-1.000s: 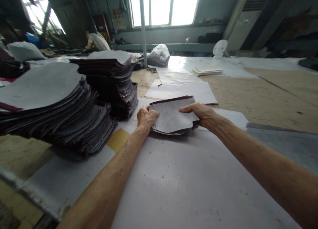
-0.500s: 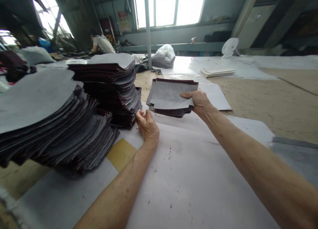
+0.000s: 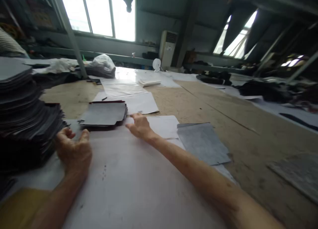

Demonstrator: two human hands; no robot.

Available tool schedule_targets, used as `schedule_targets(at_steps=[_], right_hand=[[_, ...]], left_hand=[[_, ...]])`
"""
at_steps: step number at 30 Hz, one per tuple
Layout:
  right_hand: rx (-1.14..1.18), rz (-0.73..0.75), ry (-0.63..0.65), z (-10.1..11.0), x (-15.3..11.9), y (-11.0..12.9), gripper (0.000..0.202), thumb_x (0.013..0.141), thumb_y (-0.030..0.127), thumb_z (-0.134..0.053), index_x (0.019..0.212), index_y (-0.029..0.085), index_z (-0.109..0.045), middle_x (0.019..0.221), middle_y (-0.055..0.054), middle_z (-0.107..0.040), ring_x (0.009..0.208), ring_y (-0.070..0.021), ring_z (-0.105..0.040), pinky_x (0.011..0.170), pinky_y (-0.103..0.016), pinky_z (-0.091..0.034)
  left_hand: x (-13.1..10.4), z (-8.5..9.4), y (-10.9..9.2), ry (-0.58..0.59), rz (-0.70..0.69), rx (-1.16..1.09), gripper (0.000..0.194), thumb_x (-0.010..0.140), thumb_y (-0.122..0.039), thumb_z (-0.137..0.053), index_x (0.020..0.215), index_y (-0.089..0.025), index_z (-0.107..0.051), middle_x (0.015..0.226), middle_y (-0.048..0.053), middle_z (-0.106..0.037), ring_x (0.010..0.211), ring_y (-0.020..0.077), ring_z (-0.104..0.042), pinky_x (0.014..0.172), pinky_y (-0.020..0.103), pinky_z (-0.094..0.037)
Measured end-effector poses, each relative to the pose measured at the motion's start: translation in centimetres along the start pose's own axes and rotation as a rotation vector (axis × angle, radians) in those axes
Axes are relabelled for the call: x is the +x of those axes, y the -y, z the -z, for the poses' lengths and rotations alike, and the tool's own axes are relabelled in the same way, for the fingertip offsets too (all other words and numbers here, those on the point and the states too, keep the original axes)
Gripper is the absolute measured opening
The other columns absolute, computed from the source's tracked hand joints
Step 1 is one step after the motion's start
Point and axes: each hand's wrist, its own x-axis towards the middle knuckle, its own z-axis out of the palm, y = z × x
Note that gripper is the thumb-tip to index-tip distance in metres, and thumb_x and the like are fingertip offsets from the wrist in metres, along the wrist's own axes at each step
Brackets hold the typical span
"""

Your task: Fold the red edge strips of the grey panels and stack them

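A low stack of grey-faced sheets with dark red edges and notched corners [image 3: 104, 113] lies flat on the white paper [image 3: 139, 176]. Just off its right edge is my right hand [image 3: 140, 125], fingers stretched apart and holding nothing. My left hand [image 3: 74, 151] rests near the stack's front left corner, its fingers loosely curled and the thumb standing away from them; I see nothing in it. Close to its left rises a tall pile of similar dark-edged sheets [image 3: 32, 119], cut off by the picture's edge.
Grey sheets [image 3: 202, 143] lie right of my right forearm. Farther back are a white pad [image 3: 149, 82], a filled plastic bag [image 3: 101, 67], a slanting pole [image 3: 71, 33] and a small white fan [image 3: 156, 64]. A yellow piece [image 3: 22, 206] lies front left. A person's striped sleeve [image 3: 11, 45] shows far left.
My right hand has let go of the small stack, which now lies on the paper. The view has swung right, so the tall piles sit farther left.
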Motion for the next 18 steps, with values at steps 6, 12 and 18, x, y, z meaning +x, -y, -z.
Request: schedule_targets(at_steps=[6, 12, 18], right_hand=[[-0.306, 0.057, 0.008, 7.4, -14.1, -6.7, 0.020, 0.076, 0.026, -0.059, 0.093, 0.017, -0.063, 0.097, -0.009, -0.062, 0.097, -0.0239, -0.052, 0.086, -0.038, -0.040], [-0.443, -0.003, -0.020, 12.3, -18.3, -12.5, 0.015, 0.079, 0.023, -0.057, 0.090, 0.015, -0.063, 0.094, -0.012, -0.062, 0.093, -0.0245, -0.052, 0.082, -0.038, -0.041], [-0.451, 0.001, -0.033, 12.2, -17.8, -13.8, 0.015, 0.087, 0.024, -0.048, 0.086, 0.014, -0.059, 0.089, -0.004, -0.060, 0.088, -0.0160, -0.055, 0.081, -0.037, -0.044]], left_hand=[[-2.0, 0.8, -2.8, 0.082, -0.357, 0.144, 0.046, 0.075, -0.038, -0.048, 0.119, -0.025, -0.042, 0.118, 0.009, -0.050, 0.113, 0.0380, -0.041, 0.094, 0.058, -0.030], [-3.8, 1.1, -4.8, -0.020, -0.802, 0.189, 0.040, 0.078, -0.028, -0.046, 0.117, -0.021, -0.045, 0.100, 0.011, -0.059, 0.091, 0.0315, -0.055, 0.076, 0.046, -0.041], [-7.5, 1.5, -6.7, 0.349, -0.957, -0.059, 0.033, 0.080, -0.022, -0.047, 0.112, -0.029, -0.045, 0.098, 0.006, -0.060, 0.089, 0.0247, -0.057, 0.078, 0.040, -0.044]])
